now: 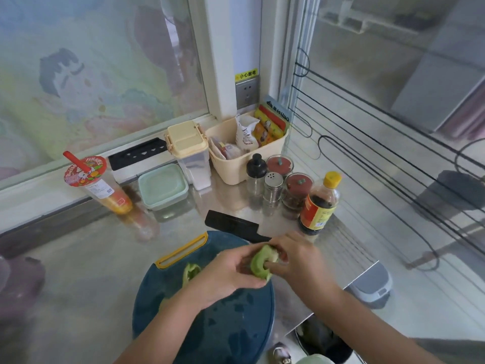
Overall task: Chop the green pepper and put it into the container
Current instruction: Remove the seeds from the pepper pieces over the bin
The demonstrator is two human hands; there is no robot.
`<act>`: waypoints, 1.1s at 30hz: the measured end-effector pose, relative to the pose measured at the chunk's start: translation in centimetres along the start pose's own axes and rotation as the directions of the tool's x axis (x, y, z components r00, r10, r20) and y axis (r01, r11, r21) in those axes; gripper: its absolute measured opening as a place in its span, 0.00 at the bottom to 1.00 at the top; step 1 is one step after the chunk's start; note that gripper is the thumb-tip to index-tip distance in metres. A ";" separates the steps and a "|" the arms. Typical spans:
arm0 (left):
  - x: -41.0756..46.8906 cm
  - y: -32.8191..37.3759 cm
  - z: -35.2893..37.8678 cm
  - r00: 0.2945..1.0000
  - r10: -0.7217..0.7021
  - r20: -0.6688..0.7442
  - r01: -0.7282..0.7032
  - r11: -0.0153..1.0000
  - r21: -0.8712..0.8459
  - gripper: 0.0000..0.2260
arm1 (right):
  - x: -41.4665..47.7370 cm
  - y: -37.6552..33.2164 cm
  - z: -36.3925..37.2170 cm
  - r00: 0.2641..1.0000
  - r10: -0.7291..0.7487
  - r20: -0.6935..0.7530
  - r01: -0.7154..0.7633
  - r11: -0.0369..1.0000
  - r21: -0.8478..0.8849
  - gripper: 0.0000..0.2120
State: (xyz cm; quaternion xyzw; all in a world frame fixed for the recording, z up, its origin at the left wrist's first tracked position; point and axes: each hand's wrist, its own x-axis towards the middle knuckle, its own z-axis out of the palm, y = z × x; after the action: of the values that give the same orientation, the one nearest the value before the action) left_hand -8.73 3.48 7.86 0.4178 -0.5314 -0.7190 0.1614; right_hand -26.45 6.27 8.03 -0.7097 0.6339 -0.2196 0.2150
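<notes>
Hands (pixel 228 271) round pepper (pixel 258 265) at board (pixel 210 324) edge

Kitchen count
Two pepper pieces (pixel 258 264) (pixel 190 270), one knife (pixel 231 225), one cutting board (pixel 223 324), one container (pixel 162 186), two red-lidded jars (pixel 279 164) (pixel 299 183), one sauce bottle (pixel 319 206).

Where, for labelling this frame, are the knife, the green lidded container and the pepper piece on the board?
knife (pixel 231 225), head view, middle of the black blade.
green lidded container (pixel 162 185), head view, centre of its lid.
pepper piece (pixel 191 271), head view, its middle.
</notes>
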 end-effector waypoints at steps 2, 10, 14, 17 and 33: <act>0.7 0.3 1.0 1.000 0.008 0.010 -0.008 1.000 0.027 0.28 | -0.7 0.7 -0.3 0.999 0.031 -0.024 -0.032 0.999 -0.009 0.14; 4.0 -0.8 4.9 0.989 -0.012 0.146 -0.003 0.994 0.105 0.29 | -4.0 3.4 -0.8 0.999 0.050 0.001 -0.048 0.957 -0.286 0.14; 5.4 -1.0 7.5 0.948 -0.040 0.315 0.007 0.995 0.104 0.20 | -6.6 5.0 -1.7 0.989 0.147 0.033 -0.128 0.934 -0.333 0.20; 6.3 -0.9 9.5 0.911 -0.106 0.398 0.066 0.992 0.112 0.15 | -8.1 6.4 -1.9 0.968 0.251 0.010 -0.232 0.907 -0.351 0.20; 10.5 -2.8 14.8 0.843 -0.267 0.467 0.284 0.958 0.035 0.06 | -10.2 9.7 -3.5 0.854 0.501 0.144 -0.413 0.819 -0.399 0.11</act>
State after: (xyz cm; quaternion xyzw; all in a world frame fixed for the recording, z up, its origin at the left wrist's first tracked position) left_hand -25.89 6.79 2.14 0.3014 -0.4759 -0.8233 -0.0688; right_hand -37.35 15.27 4.81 -0.5836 0.7841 0.0449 0.2062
